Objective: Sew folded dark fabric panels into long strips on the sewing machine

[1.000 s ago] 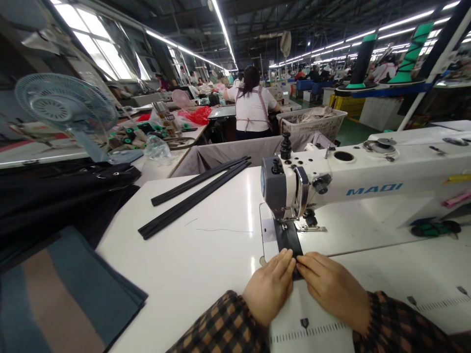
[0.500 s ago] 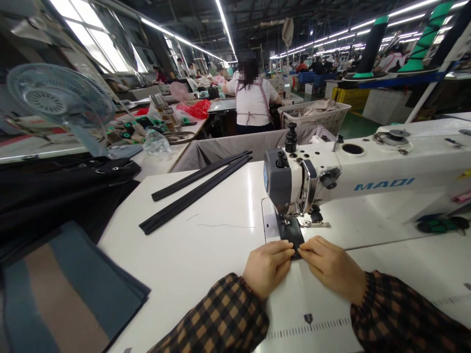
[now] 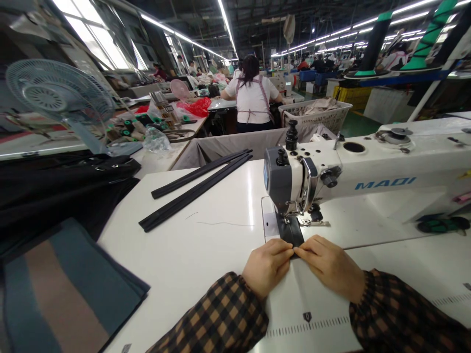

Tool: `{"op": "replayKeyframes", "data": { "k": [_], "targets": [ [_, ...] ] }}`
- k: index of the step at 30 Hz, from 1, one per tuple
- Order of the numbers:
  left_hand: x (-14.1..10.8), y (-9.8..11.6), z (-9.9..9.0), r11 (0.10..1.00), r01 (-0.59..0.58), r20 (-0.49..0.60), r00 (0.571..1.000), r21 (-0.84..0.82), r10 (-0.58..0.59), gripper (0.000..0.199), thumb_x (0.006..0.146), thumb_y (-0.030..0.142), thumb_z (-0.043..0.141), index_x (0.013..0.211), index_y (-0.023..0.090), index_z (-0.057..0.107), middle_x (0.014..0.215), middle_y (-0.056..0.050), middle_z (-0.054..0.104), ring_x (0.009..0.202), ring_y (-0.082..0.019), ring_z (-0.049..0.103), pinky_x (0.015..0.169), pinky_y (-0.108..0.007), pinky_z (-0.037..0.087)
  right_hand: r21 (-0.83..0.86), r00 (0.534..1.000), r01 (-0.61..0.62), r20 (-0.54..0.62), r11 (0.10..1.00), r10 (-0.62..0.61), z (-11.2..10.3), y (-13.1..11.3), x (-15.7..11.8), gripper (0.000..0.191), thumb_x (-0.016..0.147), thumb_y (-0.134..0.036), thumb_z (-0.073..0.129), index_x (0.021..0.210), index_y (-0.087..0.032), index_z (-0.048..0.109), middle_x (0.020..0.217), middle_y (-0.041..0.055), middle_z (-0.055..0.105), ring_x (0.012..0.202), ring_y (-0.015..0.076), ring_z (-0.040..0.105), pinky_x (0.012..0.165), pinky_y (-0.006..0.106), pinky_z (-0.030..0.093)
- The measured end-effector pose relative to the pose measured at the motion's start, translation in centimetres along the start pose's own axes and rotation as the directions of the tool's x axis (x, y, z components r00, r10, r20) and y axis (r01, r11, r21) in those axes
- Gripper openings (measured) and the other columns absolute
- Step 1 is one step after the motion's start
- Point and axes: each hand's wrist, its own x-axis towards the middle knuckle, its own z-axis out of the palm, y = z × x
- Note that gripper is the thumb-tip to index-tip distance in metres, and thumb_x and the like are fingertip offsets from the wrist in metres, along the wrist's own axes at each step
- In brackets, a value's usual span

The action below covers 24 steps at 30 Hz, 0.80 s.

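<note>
Head view, only one here. Landmark: the machine head.

Black strip lies flat on the table, far end beneath the machine head, near end out on the wearer's side of it. Visible long axis runs from under the head toward the wearer, near end canted slightly right. A lengthwise line shows down its middle.

Left hand and right hand are both on the near side of the head, one either side of the strip, fingertips almost meeting over its near end. Both look pinched on that end; exact grip underneath is hidden by the fingers. Neither hand is clearly nearer, call it even. So from the hands, the exposed strip lies straight ahead, toward the head.

Left of the head, well apart: two loose black strips, the upper strip and lower strip, on a slant, converging at their far ends. Thread lies between these and the head.
</note>
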Motion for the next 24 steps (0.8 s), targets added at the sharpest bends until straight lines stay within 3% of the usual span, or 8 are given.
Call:
{"op": "replayKeyframes", "data": {
  "k": [7,17,24],
  "targets": [
    [-0.9,0.5,-0.2,0.994,-0.019,0.06,0.998,0.107,0.013,0.027,0.087,0.02,0.036,0.108,0.018,0.053,0.105,-0.004,0.058,0.098,-0.014,0.054,0.084,-0.026,0.048,-0.06,0.999,0.038,0.016,0.997,-0.038,0.1,-0.4,0.1,0.02,0.087,-0.015,0.039,0.083,-0.016,0.059,0.074,0.0026,0.053,0.074,0.0145,0.047,0.068,0.03,0.041],
    [1.0,-1.8,-0.1,0.985,0.069,0.052,0.996,0.156,-0.078,0.031,0.083,0.012,0.038,0.111,0.019,0.05,0.114,-0.005,0.054,0.099,-0.015,0.055,0.085,-0.027,0.047,-0.152,1.0,0.009,0.021,0.988,-0.006,0.8,1.4,3.0,0.021,0.084,-0.01,0.039,0.091,-0.015,0.058,0.083,0.0058,0.054,0.081,0.0183,0.047,0.071,0.033,0.038],
    [3.0,-3.1,0.3,0.983,0.119,0.04,0.991,0.139,-0.126,0.039,0.076,0.002,0.037,0.112,0.013,0.048,0.116,-0.008,0.051,0.107,-0.017,0.049,0.091,-0.03,0.043,-0.139,0.999,-0.025,-0.028,0.99,0.022,1.3,2.2,2.7,0.028,0.081,-0.007,0.04,0.102,-0.017,0.056,0.088,0.0058,0.057,0.086,0.0179,0.049,0.071,0.031,0.038]
  ]
}}
